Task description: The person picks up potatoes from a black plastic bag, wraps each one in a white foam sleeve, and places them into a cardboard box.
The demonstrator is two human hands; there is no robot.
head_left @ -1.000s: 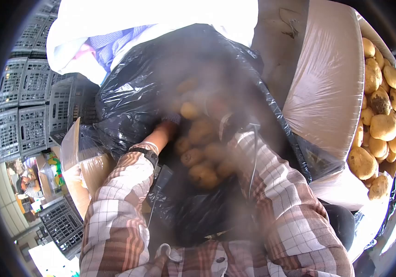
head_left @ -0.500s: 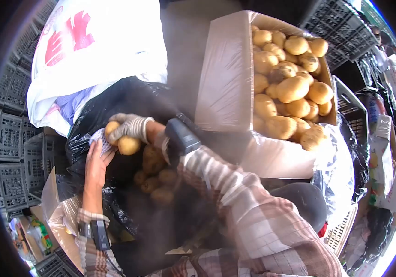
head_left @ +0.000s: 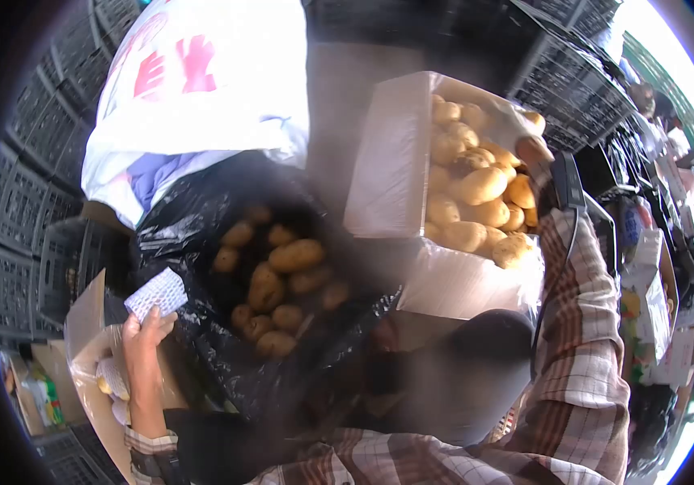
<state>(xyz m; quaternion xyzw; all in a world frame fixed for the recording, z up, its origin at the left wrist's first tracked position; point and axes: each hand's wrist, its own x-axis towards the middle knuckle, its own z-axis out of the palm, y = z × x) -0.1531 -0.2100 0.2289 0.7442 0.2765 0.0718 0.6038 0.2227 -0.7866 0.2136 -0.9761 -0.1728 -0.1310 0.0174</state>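
Observation:
My left hand [head_left: 146,339] pinches a white foam net sleeve [head_left: 158,293] at the left edge of a black plastic bag [head_left: 201,218]. Inside the bag lie several loose potatoes [head_left: 268,287]. At the far right corner of a cardboard box [head_left: 391,162] heaped with potatoes [head_left: 480,186], my gloved right hand [head_left: 517,128] reaches over the pile. One potato [head_left: 534,121] shows beside it. Blur and the glove hide whether the right fingers grip anything.
A large white bag [head_left: 242,89] with red print stands behind the black bag. At lower left, an open carton [head_left: 88,323] holds items in foam nets [head_left: 111,378]. Black plastic crates [head_left: 40,194] line the left side, with more crates [head_left: 569,89] at upper right.
My right hand has left the foam sleeve, where it held potatoes, and moved right to the potato box. My left hand has moved down and left with the sleeve.

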